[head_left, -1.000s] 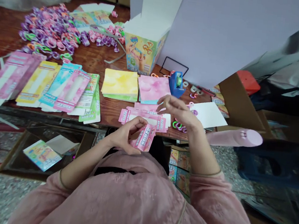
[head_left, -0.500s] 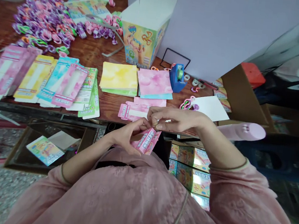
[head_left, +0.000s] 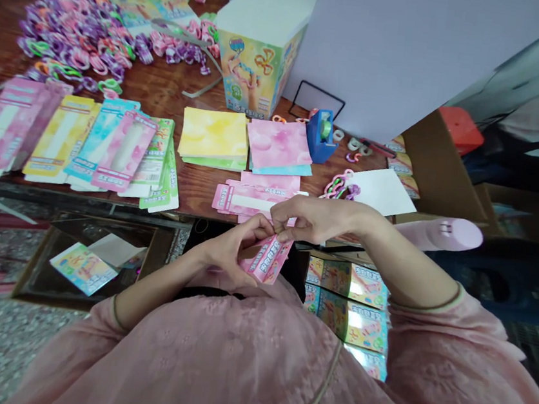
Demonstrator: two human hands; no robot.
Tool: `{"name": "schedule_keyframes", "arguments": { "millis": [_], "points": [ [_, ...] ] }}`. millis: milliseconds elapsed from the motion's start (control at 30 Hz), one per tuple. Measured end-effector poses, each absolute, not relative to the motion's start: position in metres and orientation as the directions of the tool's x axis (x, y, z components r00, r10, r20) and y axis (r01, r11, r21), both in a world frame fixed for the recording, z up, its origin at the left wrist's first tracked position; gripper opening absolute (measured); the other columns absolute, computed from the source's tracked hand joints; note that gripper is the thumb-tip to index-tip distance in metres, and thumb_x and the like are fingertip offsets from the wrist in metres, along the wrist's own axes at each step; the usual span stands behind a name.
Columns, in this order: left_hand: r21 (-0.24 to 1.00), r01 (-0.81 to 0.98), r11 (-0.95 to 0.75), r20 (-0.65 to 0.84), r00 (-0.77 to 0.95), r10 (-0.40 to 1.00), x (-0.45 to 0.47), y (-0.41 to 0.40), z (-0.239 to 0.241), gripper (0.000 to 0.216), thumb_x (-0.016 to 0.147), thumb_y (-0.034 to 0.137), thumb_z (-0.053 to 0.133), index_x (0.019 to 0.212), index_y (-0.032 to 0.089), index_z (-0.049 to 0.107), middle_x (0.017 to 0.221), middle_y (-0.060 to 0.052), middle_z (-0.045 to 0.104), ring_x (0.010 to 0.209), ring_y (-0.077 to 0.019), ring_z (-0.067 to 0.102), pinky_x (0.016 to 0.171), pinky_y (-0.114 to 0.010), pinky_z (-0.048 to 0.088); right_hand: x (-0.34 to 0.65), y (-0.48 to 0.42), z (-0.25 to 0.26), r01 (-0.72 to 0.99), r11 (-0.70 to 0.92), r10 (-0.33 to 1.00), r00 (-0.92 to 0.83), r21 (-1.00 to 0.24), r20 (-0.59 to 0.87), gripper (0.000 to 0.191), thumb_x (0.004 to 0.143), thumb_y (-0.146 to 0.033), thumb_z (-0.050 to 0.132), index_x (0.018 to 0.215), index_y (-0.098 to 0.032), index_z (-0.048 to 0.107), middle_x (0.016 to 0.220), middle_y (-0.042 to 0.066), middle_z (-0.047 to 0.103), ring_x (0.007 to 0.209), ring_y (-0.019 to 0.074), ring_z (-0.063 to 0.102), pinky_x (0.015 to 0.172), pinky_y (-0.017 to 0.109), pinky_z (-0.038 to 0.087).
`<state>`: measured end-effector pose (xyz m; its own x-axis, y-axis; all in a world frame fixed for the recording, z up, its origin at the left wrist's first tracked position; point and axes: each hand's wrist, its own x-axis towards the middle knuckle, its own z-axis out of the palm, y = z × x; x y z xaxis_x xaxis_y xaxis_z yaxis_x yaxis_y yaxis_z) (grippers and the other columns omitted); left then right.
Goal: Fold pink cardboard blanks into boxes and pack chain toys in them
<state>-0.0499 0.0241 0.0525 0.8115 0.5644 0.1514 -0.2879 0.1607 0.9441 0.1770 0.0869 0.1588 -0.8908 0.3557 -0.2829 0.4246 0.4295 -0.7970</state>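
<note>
A small pink printed box (head_left: 267, 260) is held close to my body, below the table's front edge. My left hand (head_left: 229, 249) wraps round its lower left side. My right hand (head_left: 309, 218) pinches the box's top end with thumb and fingers. Just beyond my hands, a few flat pink box blanks (head_left: 250, 198) lie on the wooden table (head_left: 165, 89).
Flat coloured box blanks (head_left: 76, 144) fan across the left. Yellow (head_left: 215, 134) and pink card stacks (head_left: 278, 145), a blue tape dispenser (head_left: 322, 135), a printed carton (head_left: 253, 64), a heap of plastic chain links (head_left: 78, 44), white card (head_left: 382, 190). Printed boxes (head_left: 350, 305) below right.
My right hand came back from over the table to the top of the pink box and now pinches it. The left hand kept its hold.
</note>
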Motion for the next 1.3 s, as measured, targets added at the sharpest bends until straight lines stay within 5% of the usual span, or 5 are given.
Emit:
{"name": "schedule_keyframes", "arguments": {
  "millis": [400, 733, 967, 1100, 1300],
  "points": [
    [0.868, -0.456, 0.200, 0.250, 0.746, 0.617, -0.042, 0.001, 0.053, 0.119, 0.026, 0.042, 0.104, 0.128, 0.034, 0.044, 0.130, -0.007, 0.046, 0.123, -0.0284, 0.054, 0.104, -0.043, 0.046, 0.176, 0.062, 0.126, 0.336, -0.213, 0.401, -0.826, -0.917, -0.396, 0.048, 0.074, -0.047, 0.089, 0.084, -0.020, 0.051, 0.077, -0.004, 0.064, 0.066, 0.0108, 0.061, 0.058, 0.021, 0.048],
    [0.892, -0.438, 0.108, 0.239, 0.663, 0.710, -0.056, 0.012, 0.069, 0.141, 0.028, 0.056, 0.103, 0.151, 0.037, 0.035, 0.139, -0.014, 0.053, 0.130, -0.0348, 0.056, 0.100, -0.047, 0.052, 0.146, 0.031, 0.084, 0.070, -0.256, 0.719, -0.653, -0.964, -0.239, 0.092, 0.079, -0.063, 0.081, 0.155, -0.034, 0.038, 0.106, 0.006, 0.069, 0.089, 0.0219, 0.070, 0.074, 0.036, 0.061],
    [0.872, 0.271, -0.407, 0.371, 0.176, 0.912, -0.145, 0.096, 0.115, 0.100, 0.069, 0.078, 0.078, 0.145, 0.020, 0.048, 0.138, -0.013, 0.062, 0.132, -0.0324, 0.056, 0.110, -0.046, 0.045, 0.177, 0.064, 0.074, 0.201, 0.036, 0.963, -0.268, -0.979, -0.020, 0.074, 0.087, -0.052, 0.075, 0.148, -0.026, 0.044, 0.084, -0.003, 0.059, 0.062, 0.0136, 0.061, 0.059, 0.031, 0.059],
    [0.688, 0.662, -0.296, 0.426, -0.038, 0.904, -0.208, 0.171, 0.111, 0.111, 0.060, 0.083, 0.081, 0.144, 0.019, 0.046, 0.145, -0.005, 0.057, 0.136, -0.0301, 0.047, 0.117, -0.051, 0.034, 0.207, 0.080, 0.044, 0.390, 0.020, 0.995, -0.102, -0.921, -0.021, 0.058, 0.089, -0.050, 0.066, 0.137, -0.020, 0.053, 0.085, -0.001, 0.059, 0.062, 0.0158, 0.062, 0.062, 0.035, 0.058],
    [0.613, 0.786, -0.084, 0.312, -0.142, 0.940, -0.270, 0.237, 0.073, 0.131, 0.046, 0.105, 0.062, 0.136, 0.010, 0.049, 0.140, -0.001, 0.054, 0.149, -0.0354, 0.022, 0.121, -0.052, 0.011, 0.225, 0.083, 0.014, 0.630, -0.037, 0.999, 0.013, -0.775, -0.037, 0.070, 0.083, -0.033, 0.065, 0.147, -0.014, 0.044, 0.097, 0.008, 0.067, 0.079, 0.0237, 0.065, 0.078, 0.044, 0.058]
  ]
}}
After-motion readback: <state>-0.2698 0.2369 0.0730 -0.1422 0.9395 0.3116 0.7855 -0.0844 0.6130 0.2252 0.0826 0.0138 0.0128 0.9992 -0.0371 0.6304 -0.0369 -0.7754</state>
